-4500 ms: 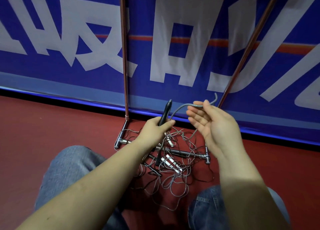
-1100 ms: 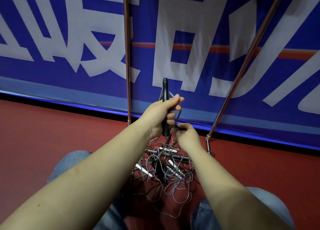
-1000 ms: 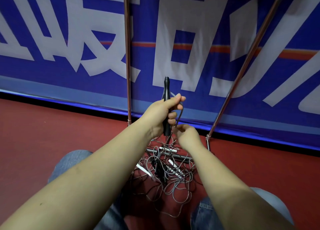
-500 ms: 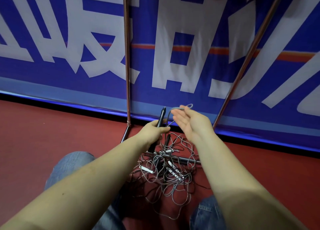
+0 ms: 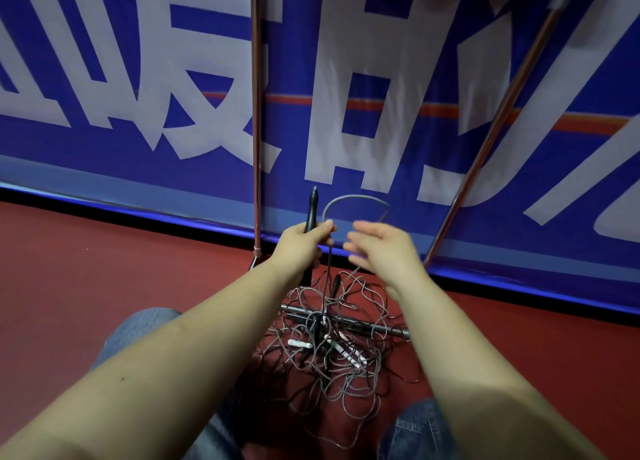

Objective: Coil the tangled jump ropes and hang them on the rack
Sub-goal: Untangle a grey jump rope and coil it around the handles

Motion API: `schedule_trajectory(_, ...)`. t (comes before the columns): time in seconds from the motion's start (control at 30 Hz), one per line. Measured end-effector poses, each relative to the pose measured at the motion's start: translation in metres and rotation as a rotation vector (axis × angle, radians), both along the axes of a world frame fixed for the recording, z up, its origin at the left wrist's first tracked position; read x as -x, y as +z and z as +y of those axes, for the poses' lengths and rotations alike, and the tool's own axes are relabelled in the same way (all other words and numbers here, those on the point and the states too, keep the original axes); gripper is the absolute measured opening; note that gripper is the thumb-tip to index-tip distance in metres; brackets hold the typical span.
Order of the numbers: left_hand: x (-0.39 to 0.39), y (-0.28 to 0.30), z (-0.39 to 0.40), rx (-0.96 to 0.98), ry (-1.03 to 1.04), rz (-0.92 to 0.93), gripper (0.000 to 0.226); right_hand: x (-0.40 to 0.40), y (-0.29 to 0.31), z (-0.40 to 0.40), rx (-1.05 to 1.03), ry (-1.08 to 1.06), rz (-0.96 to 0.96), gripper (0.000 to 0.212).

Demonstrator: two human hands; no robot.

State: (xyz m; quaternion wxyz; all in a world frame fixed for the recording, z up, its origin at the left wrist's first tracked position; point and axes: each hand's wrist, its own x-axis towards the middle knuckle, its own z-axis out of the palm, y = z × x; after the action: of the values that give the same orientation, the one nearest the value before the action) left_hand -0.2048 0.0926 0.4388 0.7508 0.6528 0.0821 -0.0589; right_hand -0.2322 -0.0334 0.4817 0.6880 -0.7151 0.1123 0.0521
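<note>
The left hand (image 5: 304, 243) grips a slim black plastic jump-rope handle (image 5: 311, 213) in a curled fist, the handle standing nearly upright with its tapered tip rising above the knuckles and its lower end poking out beneath the palm. From between the thumb and forefinger of that hand a thin grey cord (image 5: 353, 200) arches up and over to the right, curving down behind the right hand (image 5: 382, 248). The right hand is held just beside the left, palm turned inward, its fingers spread and fairly straight; it is blurred, and whether the cord touches its far side cannot be told. Another strand of cord drops straight down from the left fist into the tangled heap of thin grey and dark jump ropes (image 5: 332, 352) lying on the red floor (image 5: 104, 269) below both hands, between the person's knees in blue jeans (image 5: 415, 428). White handles (image 5: 299, 343) show among the loops. The heap lies over the horizontal metal base bar of a rack (image 5: 367, 328), whose two thin reddish-brown poles (image 5: 255, 113) rise beyond the hands, in front of a blue banner with large white characters (image 5: 381, 78).
</note>
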Motion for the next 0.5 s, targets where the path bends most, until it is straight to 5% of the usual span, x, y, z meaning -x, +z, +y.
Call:
schedule_trajectory(0.13,0.005,0.019,-0.008,0.181,-0.028,0.029,0.019,-0.003,-0.039,0.006,0.456,0.141,0.028,0.029)
schedule_trajectory(0.33,0.009,0.050,-0.014,0.264,-0.156,-0.003,0.021,-0.012,-0.048,0.008,0.620,0.114,0.002,0.020)
schedule_trajectory(0.43,0.007,0.057,-0.013,0.267,-0.171,-0.038,0.019,-0.021,-0.047,0.008,0.548,0.031,0.039,0.016)
schedule_trajectory(0.5,0.005,0.055,-0.011,0.244,-0.138,-0.051,0.016,-0.024,-0.041,0.008,0.251,-0.077,0.119,0.017)
